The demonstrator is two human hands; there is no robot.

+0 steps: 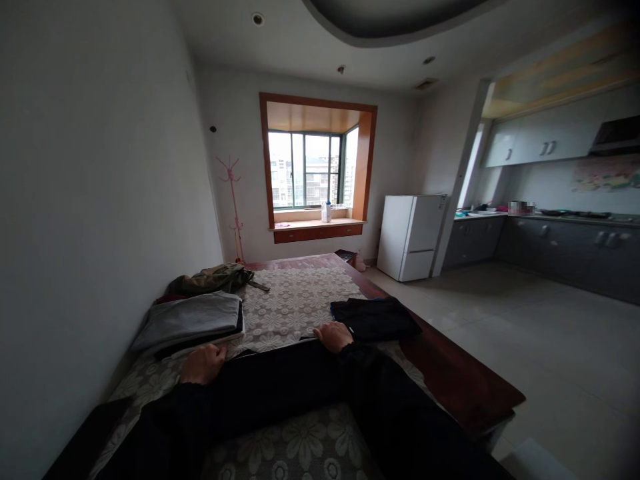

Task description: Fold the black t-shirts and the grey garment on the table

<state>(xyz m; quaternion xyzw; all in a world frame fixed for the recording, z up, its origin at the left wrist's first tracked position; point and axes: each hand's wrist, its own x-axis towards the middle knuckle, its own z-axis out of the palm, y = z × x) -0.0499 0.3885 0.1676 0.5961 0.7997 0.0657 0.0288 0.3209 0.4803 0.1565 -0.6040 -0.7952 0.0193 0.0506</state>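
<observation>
Dark sleeves are stretching out from the camera over a long dark garment (280,380), which is lying flat across the near part of the bed — a low bed with a cream floral lace cover (295,307) and a red-brown wooden edge. Both hands are pressing down on the far hem of that garment, palms flat and fingers loosely curled, grasping nothing that can be made out.

At the far left, a plain white wall is running alongside the bed. Next to it, a stack of folded grey and dark clothes (193,321) is sitting on the lace cover, and the left hand (203,363) is resting just in front of it, touching its near edge. Behind the stack, a crumpled olive-green jacket (215,279) is lying near the wall, with a pink coat stand (233,207) standing beyond it. Further right, the right hand (333,335) is lying just beside a folded black garment (374,318) — close to touching. Past the bed, a wood-framed bay window (316,170) is letting in daylight, a white fridge (411,237) is standing on the tiled floor, and grey kitchen cabinets (560,250) are lining the right wall.
</observation>
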